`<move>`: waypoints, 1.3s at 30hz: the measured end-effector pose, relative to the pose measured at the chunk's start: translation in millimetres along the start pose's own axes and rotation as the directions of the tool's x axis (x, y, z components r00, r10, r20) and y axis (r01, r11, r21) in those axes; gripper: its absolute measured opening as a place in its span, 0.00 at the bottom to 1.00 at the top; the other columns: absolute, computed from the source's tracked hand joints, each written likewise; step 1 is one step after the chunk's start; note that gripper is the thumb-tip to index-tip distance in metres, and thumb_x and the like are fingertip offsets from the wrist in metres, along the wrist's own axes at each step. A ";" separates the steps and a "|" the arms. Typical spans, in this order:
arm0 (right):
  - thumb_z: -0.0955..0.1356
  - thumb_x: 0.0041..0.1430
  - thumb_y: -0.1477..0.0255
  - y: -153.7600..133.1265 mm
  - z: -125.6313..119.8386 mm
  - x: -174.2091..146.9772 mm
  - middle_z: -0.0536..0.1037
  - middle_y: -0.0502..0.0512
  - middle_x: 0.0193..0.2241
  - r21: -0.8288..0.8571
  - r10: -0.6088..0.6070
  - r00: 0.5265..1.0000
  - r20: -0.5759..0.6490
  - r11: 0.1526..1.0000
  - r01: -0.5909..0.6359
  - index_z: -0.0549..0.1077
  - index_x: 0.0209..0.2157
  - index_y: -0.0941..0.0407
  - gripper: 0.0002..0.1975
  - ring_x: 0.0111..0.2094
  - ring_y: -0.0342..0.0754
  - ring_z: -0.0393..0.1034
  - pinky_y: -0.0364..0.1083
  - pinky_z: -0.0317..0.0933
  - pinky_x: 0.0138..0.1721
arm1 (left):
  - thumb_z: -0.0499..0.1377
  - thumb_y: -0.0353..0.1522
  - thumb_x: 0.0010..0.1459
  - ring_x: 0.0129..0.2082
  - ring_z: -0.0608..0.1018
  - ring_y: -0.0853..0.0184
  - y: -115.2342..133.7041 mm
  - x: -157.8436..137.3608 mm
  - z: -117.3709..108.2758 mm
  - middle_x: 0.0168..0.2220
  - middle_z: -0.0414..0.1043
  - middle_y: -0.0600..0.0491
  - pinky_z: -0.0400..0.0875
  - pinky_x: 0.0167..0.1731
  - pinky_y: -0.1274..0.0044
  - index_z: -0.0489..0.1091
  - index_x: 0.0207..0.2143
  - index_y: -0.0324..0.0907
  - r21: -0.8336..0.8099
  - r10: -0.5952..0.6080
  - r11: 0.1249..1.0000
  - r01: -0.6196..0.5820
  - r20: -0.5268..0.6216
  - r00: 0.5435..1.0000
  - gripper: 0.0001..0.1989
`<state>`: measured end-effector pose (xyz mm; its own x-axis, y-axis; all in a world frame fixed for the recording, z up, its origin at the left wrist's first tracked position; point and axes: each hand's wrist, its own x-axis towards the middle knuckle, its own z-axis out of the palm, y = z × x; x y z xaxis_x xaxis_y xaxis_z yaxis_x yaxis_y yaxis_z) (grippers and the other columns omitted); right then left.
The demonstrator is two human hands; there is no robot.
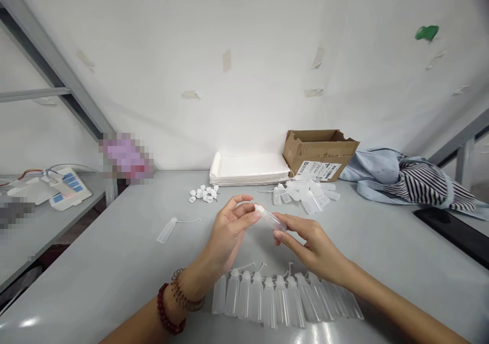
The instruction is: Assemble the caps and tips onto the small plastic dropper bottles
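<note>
- Row of finished bottles (284, 298): nearest me, lying side by side on the grey table (114, 262), white nozzle caps pointing far, thin tips curling up. I count roughly 10; the right end blurs together.
- My left hand (229, 232): raised just beyond that row, fingers curled, thumb and forefinger pinched on the white cap end of the small clear bottle (272, 220). Beaded bracelets sit on the wrist.
- My right hand (309, 245): fingers closed round the body of the same bottle from the right, holding it tilted, cap end up and to the left.
- Bottle in hand: held in the air between both hands, above the table, at the centre of the scene, touching nothing else.
- Step in hand, as I judge it: seating or twisting the nozzle cap onto this bottle. It looks nearly on; I cannot tell whether it is fully home.
- Next move calls for: a firm grip on the body, a straight press or turn of the cap, then room at the end of the near row.
- Loose white caps (204, 194): a small heap, far left of my hands.
- Uncapped bottles (305, 192): a pile, far right of my hands.
- 1 stray capped bottle (168, 229): alone on the left.
- Stack of white trays (250, 169) and cardboard box (319, 153): against the far wall.
- Striped cloth (416, 181): far right.
</note>
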<state>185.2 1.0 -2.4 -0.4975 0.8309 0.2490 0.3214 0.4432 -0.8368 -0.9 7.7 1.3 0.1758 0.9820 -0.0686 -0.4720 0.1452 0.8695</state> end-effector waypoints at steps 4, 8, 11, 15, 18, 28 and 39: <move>0.62 0.64 0.65 -3.4 -1.7 0.1 0.70 0.48 0.21 0.590 0.124 0.951 0.284 0.760 -0.275 0.74 0.34 0.60 0.14 0.22 0.41 0.68 0.47 0.62 0.37 | 0.65 0.28 0.50 0.34 0.74 0.72 6.3 -4.5 1.2 0.34 0.73 0.54 0.65 0.38 0.79 0.69 0.42 0.42 0.033 -0.015 0.999 0.012 0.104 0.994 0.15; 0.64 0.63 0.66 -0.3 5.4 -2.1 0.69 0.46 0.20 0.858 0.037 0.904 0.425 0.303 -0.416 0.74 0.40 0.63 0.15 0.16 0.38 0.68 0.49 0.65 0.38 | 0.65 0.30 0.51 0.33 0.73 0.72 12.6 -7.8 3.2 0.34 0.72 0.53 0.66 0.36 0.80 0.72 0.38 0.40 0.056 0.008 0.998 -0.019 0.188 0.982 0.11; 0.63 0.64 0.67 0.7 10.7 -3.3 0.70 0.47 0.20 0.871 0.023 0.902 0.431 0.250 -0.422 0.74 0.40 0.64 0.15 0.17 0.39 0.70 0.49 0.65 0.38 | 0.64 0.30 0.52 0.34 0.73 0.71 15.2 -7.2 0.3 0.34 0.73 0.52 0.66 0.37 0.79 0.73 0.36 0.40 0.131 0.024 0.990 -0.054 0.222 0.975 0.08; 0.63 0.64 0.68 -0.9 11.1 -3.2 0.69 0.47 0.21 0.853 0.067 0.934 0.351 0.389 -0.348 0.74 0.39 0.64 0.14 0.17 0.38 0.68 0.50 0.64 0.40 | 0.65 0.30 0.51 0.36 0.74 0.69 17.3 -4.3 -6.7 0.34 0.74 0.52 0.67 0.40 0.78 0.75 0.34 0.40 0.288 0.088 0.946 -0.153 0.227 0.970 0.06; 0.64 0.64 0.68 -1.2 9.8 -3.0 0.69 0.47 0.21 0.840 0.052 0.933 0.355 0.419 -0.343 0.74 0.40 0.64 0.13 0.17 0.37 0.67 0.49 0.64 0.40 | 0.64 0.29 0.52 0.35 0.74 0.69 18.8 -2.8 -9.6 0.33 0.74 0.52 0.67 0.39 0.77 0.75 0.34 0.40 0.297 0.080 0.940 -0.166 0.280 0.957 0.05; 0.65 0.61 0.66 3.4 15.0 -3.5 0.63 0.44 0.18 0.893 -0.016 0.901 0.433 0.142 -0.427 0.75 0.39 0.64 0.15 0.12 0.34 0.61 0.45 0.65 0.33 | 0.61 0.27 0.55 0.36 0.74 0.67 22.2 -10.2 -3.9 0.35 0.73 0.51 0.67 0.41 0.74 0.74 0.38 0.42 0.179 0.087 0.968 -0.176 0.417 0.905 0.08; 0.64 0.62 0.67 1.2 12.7 -1.4 0.61 0.42 0.17 0.885 0.053 0.901 0.431 0.171 -0.433 0.75 0.39 0.65 0.15 0.11 0.33 0.56 0.42 0.62 0.28 | 0.63 0.25 0.52 0.34 0.74 0.70 22.9 -8.0 -5.5 0.33 0.73 0.53 0.68 0.38 0.77 0.76 0.34 0.43 0.167 0.086 0.975 -0.150 0.339 0.937 0.07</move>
<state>176.1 -3.9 -9.9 -0.7782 0.6273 -0.0299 -0.4428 -0.5819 -0.6821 -17.8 3.9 19.0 0.4170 0.8916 0.1767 -0.3423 -0.0260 0.9392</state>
